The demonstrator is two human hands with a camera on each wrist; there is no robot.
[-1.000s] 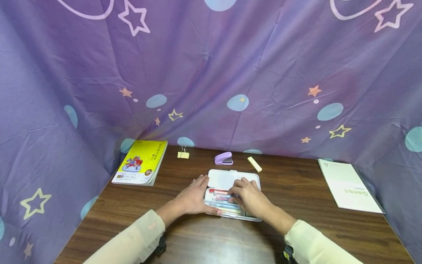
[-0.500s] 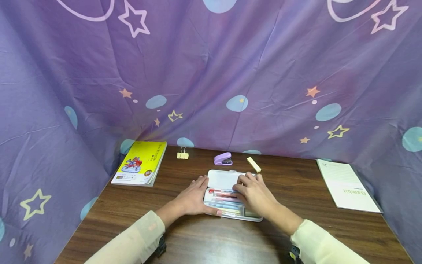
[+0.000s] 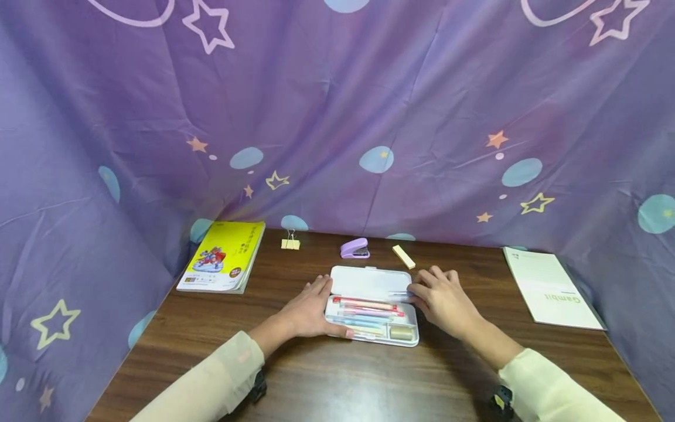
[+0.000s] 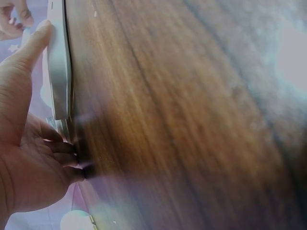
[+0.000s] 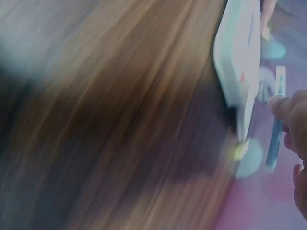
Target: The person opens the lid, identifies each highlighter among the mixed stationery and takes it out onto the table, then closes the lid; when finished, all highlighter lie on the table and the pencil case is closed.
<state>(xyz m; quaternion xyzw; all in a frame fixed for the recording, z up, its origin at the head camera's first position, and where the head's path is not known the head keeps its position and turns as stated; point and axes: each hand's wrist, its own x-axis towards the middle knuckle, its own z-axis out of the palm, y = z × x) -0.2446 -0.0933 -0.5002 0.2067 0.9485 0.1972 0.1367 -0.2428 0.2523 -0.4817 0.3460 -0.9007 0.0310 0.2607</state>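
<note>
A white pencil case [image 3: 364,282] lies with its lid folded back. Several pens and pencils fill its long compartment, among them a red-ended one [image 3: 364,303], and a khaki block [image 3: 401,333] sits in the small front-right compartment. My left hand [image 3: 306,310] steadies the case's left end, its thumb along the front wall and its fairly straight fingers reaching past the left side. Between thumb and fingertips, my right hand [image 3: 448,302] pinches a slim bluish pen [image 5: 275,141]. In the head view that pen overlaps the right part of the lid, above the tray.
Behind the case stand a purple stapler [image 3: 355,248], a yellow binder clip [image 3: 290,240] and a pale yellow stick-like block [image 3: 404,257]. A yellow book [image 3: 227,252] lies at back left, a white notepad [image 3: 551,287] at right. Purple curtains [image 3: 337,117] enclose the wooden table [image 3: 316,381].
My right hand has drawn the bluish pen up out of the case and moved right with it, uncovering the other pens and the khaki block. My left hand has stayed on the case.
</note>
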